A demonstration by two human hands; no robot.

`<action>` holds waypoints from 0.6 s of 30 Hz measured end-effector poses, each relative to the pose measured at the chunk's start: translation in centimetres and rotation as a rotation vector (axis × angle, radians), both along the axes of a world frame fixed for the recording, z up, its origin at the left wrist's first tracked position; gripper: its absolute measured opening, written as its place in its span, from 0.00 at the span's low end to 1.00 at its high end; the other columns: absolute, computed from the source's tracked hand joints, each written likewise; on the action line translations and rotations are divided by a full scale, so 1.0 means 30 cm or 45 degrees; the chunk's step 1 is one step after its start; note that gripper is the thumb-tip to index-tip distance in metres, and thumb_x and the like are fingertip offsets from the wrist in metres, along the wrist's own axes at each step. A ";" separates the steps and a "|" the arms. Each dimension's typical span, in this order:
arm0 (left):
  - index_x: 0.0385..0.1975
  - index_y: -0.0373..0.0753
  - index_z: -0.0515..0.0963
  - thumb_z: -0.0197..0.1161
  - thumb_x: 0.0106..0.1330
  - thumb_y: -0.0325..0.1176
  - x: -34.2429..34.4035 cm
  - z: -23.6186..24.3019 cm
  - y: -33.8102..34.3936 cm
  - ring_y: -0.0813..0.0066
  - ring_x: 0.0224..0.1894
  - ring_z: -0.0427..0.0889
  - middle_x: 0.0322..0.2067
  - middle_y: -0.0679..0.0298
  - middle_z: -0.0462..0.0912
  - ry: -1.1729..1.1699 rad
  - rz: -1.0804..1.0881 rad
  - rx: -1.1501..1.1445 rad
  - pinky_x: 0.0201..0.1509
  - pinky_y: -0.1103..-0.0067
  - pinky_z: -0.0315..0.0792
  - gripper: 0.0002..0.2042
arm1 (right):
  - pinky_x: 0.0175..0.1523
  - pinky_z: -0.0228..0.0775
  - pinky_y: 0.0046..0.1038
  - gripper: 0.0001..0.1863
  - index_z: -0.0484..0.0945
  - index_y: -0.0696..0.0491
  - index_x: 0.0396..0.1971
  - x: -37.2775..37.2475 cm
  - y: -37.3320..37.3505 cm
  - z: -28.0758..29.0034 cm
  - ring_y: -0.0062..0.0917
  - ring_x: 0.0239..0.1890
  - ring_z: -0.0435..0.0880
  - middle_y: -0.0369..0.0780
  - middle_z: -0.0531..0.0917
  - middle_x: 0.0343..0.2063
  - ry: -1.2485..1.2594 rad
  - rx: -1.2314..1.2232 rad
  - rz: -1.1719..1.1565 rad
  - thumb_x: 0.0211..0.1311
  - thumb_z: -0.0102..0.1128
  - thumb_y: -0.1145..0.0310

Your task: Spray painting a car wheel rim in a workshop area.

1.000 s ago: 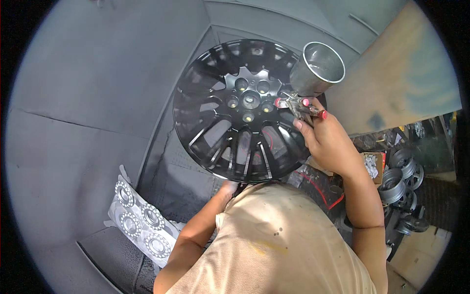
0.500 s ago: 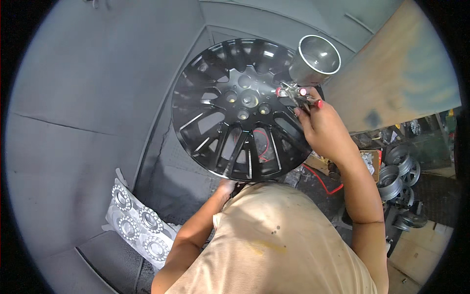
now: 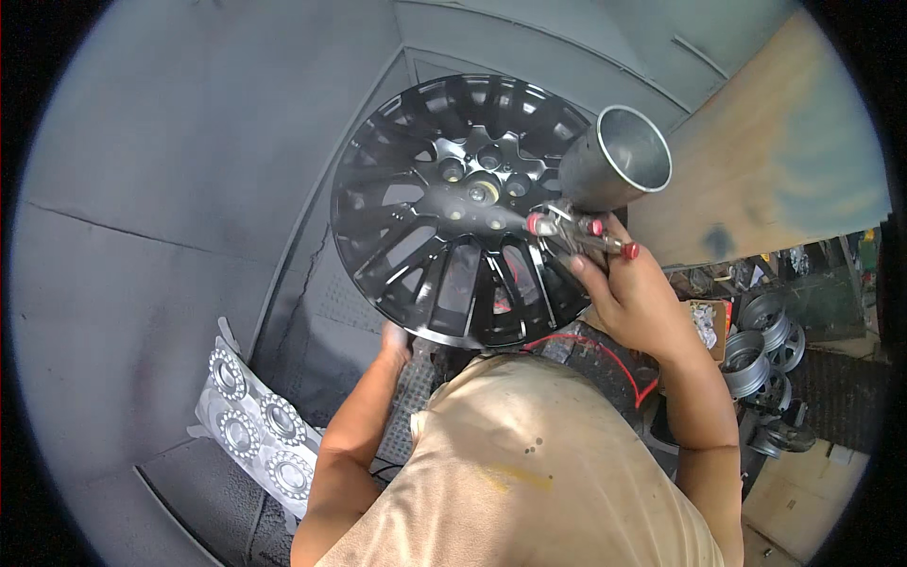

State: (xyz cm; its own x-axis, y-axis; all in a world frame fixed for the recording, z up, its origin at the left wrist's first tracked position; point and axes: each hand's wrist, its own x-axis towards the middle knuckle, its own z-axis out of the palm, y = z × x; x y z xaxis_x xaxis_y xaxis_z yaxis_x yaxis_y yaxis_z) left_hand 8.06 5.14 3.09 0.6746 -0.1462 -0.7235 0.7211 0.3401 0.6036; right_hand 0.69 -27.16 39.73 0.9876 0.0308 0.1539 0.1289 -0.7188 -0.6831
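Note:
A black multi-spoke wheel (image 3: pixel 397 142) is raised in front of me, its face upward. My right hand (image 3: pixel 633 298) is closed on a spray gun (image 3: pixel 590 236) with red knobs and a metal cup (image 3: pixel 614 161). The nozzle points at the wheel's hub, where a pale mist shows. My left hand (image 3: pixel 395 340) is at the wheel's lower left edge, its fingers hidden under the rim.
Grey booth walls (image 3: pixel 161 189) stand left and ahead; a stained board (image 3: pixel 756 170) is at right. A white sheet with several ring-shaped parts (image 3: pixel 255 425) lies lower left. Silver wheels (image 3: pixel 746 364), a cardboard box (image 3: pixel 718 331) and a red hose (image 3: pixel 633 378) lie right, below.
The wheel has rotated about its hub. The spray gun and my right hand have moved slightly down. My left hand has moved left along the wheel's lower edge.

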 end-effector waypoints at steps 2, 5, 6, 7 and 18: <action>0.47 0.42 0.80 0.60 0.68 0.43 0.032 -0.053 0.039 0.68 0.45 0.82 0.43 0.63 0.83 -0.105 0.084 0.076 0.51 0.70 0.75 0.15 | 0.43 0.72 0.47 0.10 0.75 0.65 0.43 0.025 -0.008 0.005 0.57 0.39 0.79 0.59 0.77 0.42 0.014 -0.150 -0.118 0.66 0.56 0.74; 0.46 0.39 0.80 0.57 0.70 0.38 0.081 -0.007 0.021 0.69 0.42 0.83 0.41 0.63 0.84 -0.190 0.135 0.054 0.50 0.71 0.76 0.12 | 0.42 0.72 0.49 0.12 0.73 0.65 0.45 0.025 -0.029 0.031 0.58 0.39 0.79 0.60 0.78 0.40 -0.035 -0.150 -0.212 0.66 0.56 0.74; 0.47 0.37 0.79 0.57 0.71 0.37 0.091 -0.011 0.030 0.68 0.43 0.84 0.41 0.62 0.84 -0.177 0.201 -0.025 0.50 0.70 0.76 0.13 | 0.43 0.72 0.49 0.13 0.71 0.63 0.48 0.017 -0.050 0.017 0.59 0.40 0.79 0.59 0.79 0.36 -0.064 -0.259 -0.199 0.66 0.56 0.74; 0.47 0.37 0.79 0.57 0.71 0.37 0.088 -0.018 0.030 0.68 0.43 0.84 0.41 0.62 0.84 -0.178 0.204 -0.027 0.50 0.70 0.76 0.13 | 0.43 0.72 0.49 0.13 0.71 0.63 0.48 0.006 -0.058 0.024 0.59 0.40 0.79 0.59 0.79 0.36 -0.065 -0.261 -0.196 0.66 0.56 0.74; 0.50 0.37 0.79 0.49 0.73 0.35 -0.216 -0.106 -0.108 0.67 0.48 0.83 0.47 0.59 0.83 0.064 -0.143 0.070 0.50 0.70 0.79 0.15 | 0.44 0.70 0.42 0.13 0.73 0.63 0.48 -0.012 -0.011 0.049 0.54 0.39 0.78 0.56 0.78 0.38 0.113 0.062 -0.044 0.68 0.57 0.73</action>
State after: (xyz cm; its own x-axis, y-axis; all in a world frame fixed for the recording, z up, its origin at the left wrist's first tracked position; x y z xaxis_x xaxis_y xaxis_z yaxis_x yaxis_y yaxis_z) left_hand 1.58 1.91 -0.08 0.6190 -0.1777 -0.7650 0.7825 0.2229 0.5814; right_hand 0.33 -27.50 41.19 0.9977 -0.0089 0.0666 0.0422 -0.6876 -0.7249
